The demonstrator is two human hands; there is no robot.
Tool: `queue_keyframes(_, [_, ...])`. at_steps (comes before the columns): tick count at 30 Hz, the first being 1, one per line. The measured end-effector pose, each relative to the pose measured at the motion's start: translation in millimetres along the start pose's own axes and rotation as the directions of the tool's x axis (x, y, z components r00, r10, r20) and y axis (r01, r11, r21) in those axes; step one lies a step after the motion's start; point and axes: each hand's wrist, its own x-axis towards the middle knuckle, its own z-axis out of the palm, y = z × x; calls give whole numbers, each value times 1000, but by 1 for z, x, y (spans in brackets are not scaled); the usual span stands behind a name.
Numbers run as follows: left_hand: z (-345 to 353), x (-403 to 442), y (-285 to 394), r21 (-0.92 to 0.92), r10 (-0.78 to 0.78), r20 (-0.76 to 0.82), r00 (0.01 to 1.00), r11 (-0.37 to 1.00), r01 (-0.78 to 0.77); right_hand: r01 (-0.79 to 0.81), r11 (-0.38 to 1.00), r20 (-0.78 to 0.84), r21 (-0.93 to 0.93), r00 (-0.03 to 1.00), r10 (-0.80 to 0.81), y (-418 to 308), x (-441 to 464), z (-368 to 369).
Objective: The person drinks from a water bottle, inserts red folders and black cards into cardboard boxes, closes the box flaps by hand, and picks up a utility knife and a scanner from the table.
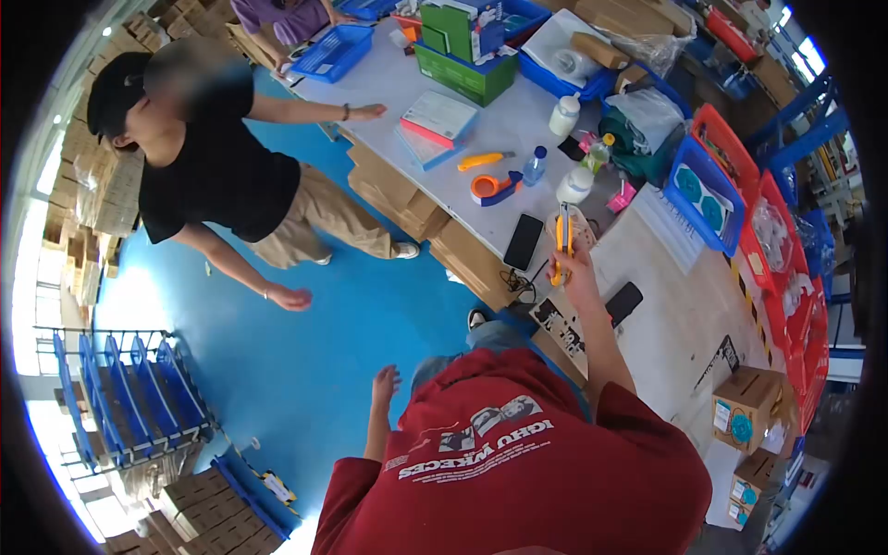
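Observation:
My right hand [579, 270] is closed around a yellow utility knife [563, 242], its grey end pointing away from me over the table. Just left of it lies a black phone [524, 242]. A white bottle [575, 185] stands beyond the knife, and another dark phone [623, 302] lies beside my right forearm. My left hand [386, 383] hangs by my side above the blue floor, holding nothing, with its fingers loosely bent and apart.
A person in black [222, 176] stands across the table corner, one hand over the table. On the table are an orange tape dispenser [490, 189], a yellow cutter [483, 161], a green box [467, 74] and blue baskets [335, 53]. Small cartons [746, 398] sit at right.

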Motion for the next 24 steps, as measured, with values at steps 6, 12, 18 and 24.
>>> queue_keyframes(6, [47,36,89,175,149,118,982,970,-168,-124,989,43,82,992,121,15,25,35])
queue_keyframes(12, [10,97,74,504,161,187,969,831,-235,-200,970,-10,-134,980,201,49,16,25])
queue_keyframes(18, [-22,147,78,545,60,309,949,806,-229,-517,672,-252,-530,853,458,44,8,32])
queue_keyframes(24, [-27,233,104,483,156,508,847,763,-430,-305,485,-264,-820,952,151,31,39,48])
